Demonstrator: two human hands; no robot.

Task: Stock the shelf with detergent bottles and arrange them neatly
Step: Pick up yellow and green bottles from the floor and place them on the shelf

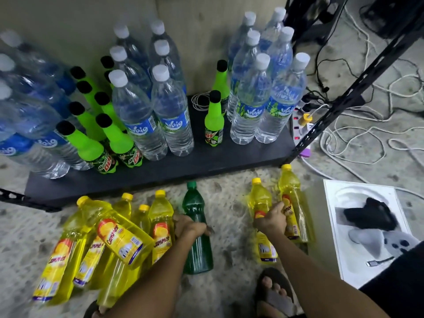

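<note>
Several yellow detergent bottles lie and lean in a heap on the floor at the lower left. Beside them stands a dark green bottle, and my left hand is closed around its middle. Two more yellow detergent bottles stand to the right, and my right hand grips them both at their labels. The dark bottom shelf lies just beyond the bottles, with a bare strip along its front edge.
On the shelf stand clear water bottles in left, middle and right groups, with bright green soda bottles between them. A black rack post slants at the right. Cables and a power strip lie on the floor, a white box at right, my sandalled foot below.
</note>
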